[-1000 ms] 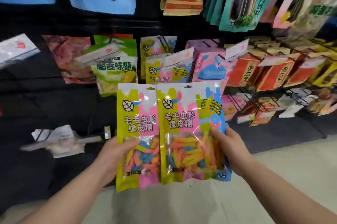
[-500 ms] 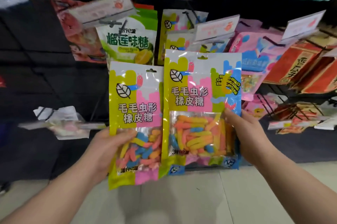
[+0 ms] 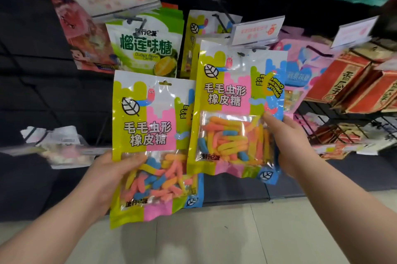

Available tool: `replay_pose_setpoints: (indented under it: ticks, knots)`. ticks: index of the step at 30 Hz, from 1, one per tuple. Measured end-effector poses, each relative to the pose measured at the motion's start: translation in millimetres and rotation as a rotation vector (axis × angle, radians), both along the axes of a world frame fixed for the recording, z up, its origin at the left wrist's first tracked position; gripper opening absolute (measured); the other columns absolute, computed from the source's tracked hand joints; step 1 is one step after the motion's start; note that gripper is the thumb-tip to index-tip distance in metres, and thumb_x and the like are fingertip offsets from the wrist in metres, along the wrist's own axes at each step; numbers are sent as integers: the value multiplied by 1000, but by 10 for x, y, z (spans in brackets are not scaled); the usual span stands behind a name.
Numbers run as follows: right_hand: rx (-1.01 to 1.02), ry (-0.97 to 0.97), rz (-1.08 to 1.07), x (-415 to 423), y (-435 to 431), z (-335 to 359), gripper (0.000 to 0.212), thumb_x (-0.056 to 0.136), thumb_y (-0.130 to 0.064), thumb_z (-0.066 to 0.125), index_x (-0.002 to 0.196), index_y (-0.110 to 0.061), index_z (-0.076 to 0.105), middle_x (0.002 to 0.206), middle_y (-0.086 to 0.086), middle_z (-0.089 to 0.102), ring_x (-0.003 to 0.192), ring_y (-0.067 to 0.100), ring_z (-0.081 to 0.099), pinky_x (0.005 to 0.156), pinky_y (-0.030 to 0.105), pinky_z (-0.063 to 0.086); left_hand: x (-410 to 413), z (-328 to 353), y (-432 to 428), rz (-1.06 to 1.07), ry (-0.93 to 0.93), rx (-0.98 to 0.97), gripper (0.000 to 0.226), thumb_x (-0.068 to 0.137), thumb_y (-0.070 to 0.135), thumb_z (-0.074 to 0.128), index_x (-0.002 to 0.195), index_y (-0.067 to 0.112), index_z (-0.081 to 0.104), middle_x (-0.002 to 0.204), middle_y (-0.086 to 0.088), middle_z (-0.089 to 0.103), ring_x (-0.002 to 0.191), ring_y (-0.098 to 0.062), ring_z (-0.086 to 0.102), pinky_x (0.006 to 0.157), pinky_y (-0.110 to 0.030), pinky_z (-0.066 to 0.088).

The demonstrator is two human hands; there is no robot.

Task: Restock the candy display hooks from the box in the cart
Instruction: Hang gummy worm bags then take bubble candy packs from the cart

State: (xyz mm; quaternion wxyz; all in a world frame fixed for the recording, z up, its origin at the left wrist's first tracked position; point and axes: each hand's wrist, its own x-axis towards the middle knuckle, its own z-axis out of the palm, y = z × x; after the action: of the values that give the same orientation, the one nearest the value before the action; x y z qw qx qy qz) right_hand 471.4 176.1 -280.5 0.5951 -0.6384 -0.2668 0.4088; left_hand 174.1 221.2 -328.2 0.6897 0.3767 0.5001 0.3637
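The left hand (image 3: 107, 175) grips a yellow, pink and blue plastic bag of gummy worms (image 3: 154, 134) by its lower left edge, thumb curled over the clear window. The right hand (image 3: 287, 143) pinches the right edge of a second matching bag (image 3: 238, 100), held higher with its top at the grey metal display hook (image 3: 253, 50) under a white price label (image 3: 256, 31). It seems not threaded on, though blur hides the hole. A green durian candy bag (image 3: 146, 49) hangs behind on the left.

L hand (image 3: 106, 177) grips lower bag (image 3: 150, 132), R hand (image 3: 294, 145) upper bag (image 3: 225, 94).
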Motion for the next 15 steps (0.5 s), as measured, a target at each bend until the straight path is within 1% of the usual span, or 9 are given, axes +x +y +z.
replay_pose_setpoints:
  ticks: [2,3,5,7,8,10,12,13,15]
  knots:
    - [-17,8,-3,14,51,-11,11,94,-24,59,99,-17,66,78,2,76,69,22,74,66,43,60,-14,20,13,0,7,0,33,69,12,66,100,2,68,91,-19,75,72,-31,74,59,-37,61]
    - [-23,13,-6,28,85,-30,12,94,-24,59,99,-17,66,78,2,76,69,23,74,67,44,60,-16,34,17,5,4,1,34,68,13,66,100,2,68,90,-19,75,72,-31,74,58,-36,61]
    - [-29,25,3,61,163,-53,10,94,-23,58,97,-17,66,76,1,76,67,21,73,62,42,60,-27,30,43,16,17,6,30,70,10,67,99,1,67,87,-17,75,69,-29,73,53,-33,59]
    - [-39,31,15,117,273,-88,8,95,-22,57,94,-19,65,72,-1,75,63,19,73,57,39,60,-28,-3,73,18,30,21,19,78,5,65,96,0,67,80,-17,75,63,-28,73,50,-29,57]
    - [-48,27,16,140,335,-101,7,95,-21,58,94,-19,64,71,-2,75,62,18,73,57,39,60,-24,-29,81,10,41,27,14,79,5,65,93,-1,66,72,-16,73,57,-27,71,47,-27,56]
    - [-59,2,7,199,492,-150,7,94,-22,59,93,-18,64,69,-3,74,62,17,73,63,44,61,-18,-83,94,16,62,38,16,74,9,67,87,-1,64,61,-14,70,47,-22,66,43,-24,52]
    - [-58,-29,-2,249,652,-196,8,94,-22,59,89,-18,64,70,-3,73,61,15,71,67,44,61,-14,-153,122,58,77,15,17,77,9,65,90,-4,64,66,-19,70,49,-24,67,44,-24,53]
    - [-59,-37,-7,269,730,-217,9,94,-22,59,87,-19,63,73,-2,72,63,15,69,68,41,60,-14,-185,137,72,79,13,23,78,10,65,93,-7,64,69,-25,69,51,-27,66,47,-25,53]
    - [-66,-43,-8,318,883,-258,9,95,-23,58,86,-21,60,77,-2,67,64,13,66,62,33,59,-17,-263,174,85,88,35,53,68,26,72,96,-16,58,64,-35,60,46,-29,57,50,-24,50]
